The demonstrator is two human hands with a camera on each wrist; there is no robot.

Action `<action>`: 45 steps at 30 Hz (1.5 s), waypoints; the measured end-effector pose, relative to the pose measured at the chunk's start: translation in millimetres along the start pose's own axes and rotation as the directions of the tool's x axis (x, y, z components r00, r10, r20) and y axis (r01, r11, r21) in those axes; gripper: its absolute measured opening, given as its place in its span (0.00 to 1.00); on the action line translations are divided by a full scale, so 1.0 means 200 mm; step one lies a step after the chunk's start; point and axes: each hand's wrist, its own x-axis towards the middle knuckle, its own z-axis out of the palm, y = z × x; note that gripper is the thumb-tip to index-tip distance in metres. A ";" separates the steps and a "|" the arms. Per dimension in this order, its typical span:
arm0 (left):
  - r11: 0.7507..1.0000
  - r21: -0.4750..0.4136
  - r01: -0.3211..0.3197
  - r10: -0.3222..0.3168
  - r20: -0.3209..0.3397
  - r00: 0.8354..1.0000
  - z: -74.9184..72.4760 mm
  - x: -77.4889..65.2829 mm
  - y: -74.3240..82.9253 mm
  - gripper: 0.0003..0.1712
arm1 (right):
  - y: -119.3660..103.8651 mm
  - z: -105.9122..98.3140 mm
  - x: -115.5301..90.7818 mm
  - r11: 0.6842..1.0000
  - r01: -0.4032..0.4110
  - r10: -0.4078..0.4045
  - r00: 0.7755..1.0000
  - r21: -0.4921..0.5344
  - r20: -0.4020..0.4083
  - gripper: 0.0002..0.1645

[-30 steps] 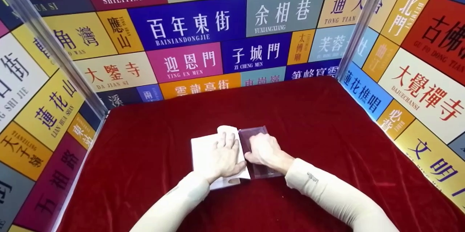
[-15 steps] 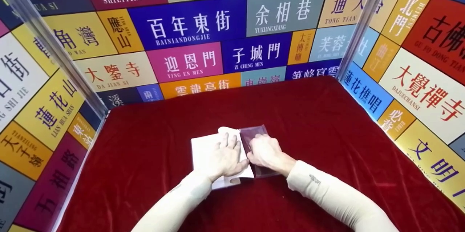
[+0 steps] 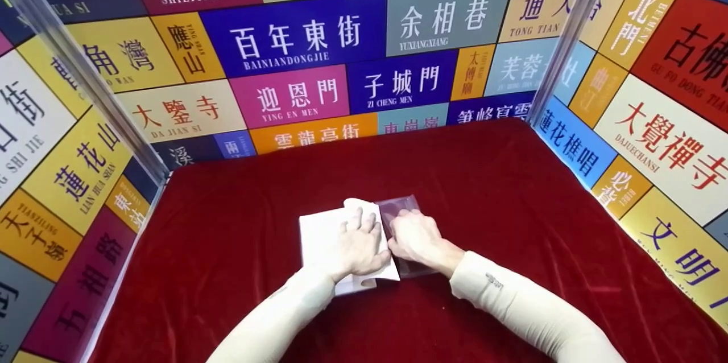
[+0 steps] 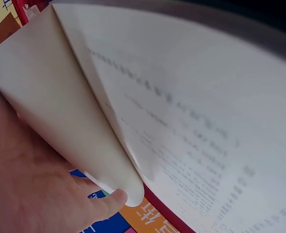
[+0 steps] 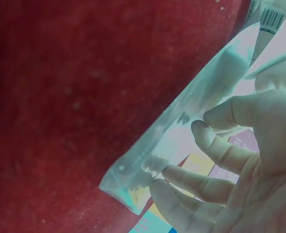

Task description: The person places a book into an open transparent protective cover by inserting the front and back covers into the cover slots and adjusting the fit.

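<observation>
A white book [image 3: 316, 240] lies on the red cloth, and a white flap [image 3: 388, 273] folds out along its right side. My left hand [image 3: 359, 244] rests on the flap with spread, nearly straight fingers. Blurred print covers the page [image 4: 196, 116] in the left wrist view, beside the pale flap. My right hand [image 3: 416, 236] pinches a clear plastic cover [image 3: 398, 204] just right of the flap. In the right wrist view, thumb and forefinger meet at the plastic and the other fingers are bent along it. A barcode [image 5: 272, 18] shows behind the plastic there.
The red velvet cloth [image 3: 239, 295] spreads over the table around the book. Printed panels [image 3: 290, 38] with coloured name blocks stand at the back and both sides, joined by clear corner posts [image 3: 569, 38].
The flap's edge has slid slightly right toward the plastic cover, and my left hand has moved a little right with it. My right hand keeps its pinch, almost still.
</observation>
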 end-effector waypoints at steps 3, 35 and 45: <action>1.000 0.005 -0.004 0.004 0.015 1.000 0.00 0.00 0.00 0.51 | 0.00 -0.01 0.00 1.000 0.001 -0.001 1.000 0.006 0.006 0.14; 0.998 0.010 0.064 -0.065 0.072 0.995 0.02 0.06 0.05 0.59 | -0.02 -0.04 -0.06 0.998 -0.067 0.063 0.975 0.014 0.215 0.17; 0.995 0.077 0.064 -0.072 0.104 0.992 0.03 0.06 0.06 0.59 | -0.03 -0.05 -0.07 0.998 -0.061 0.051 0.968 0.032 0.246 0.18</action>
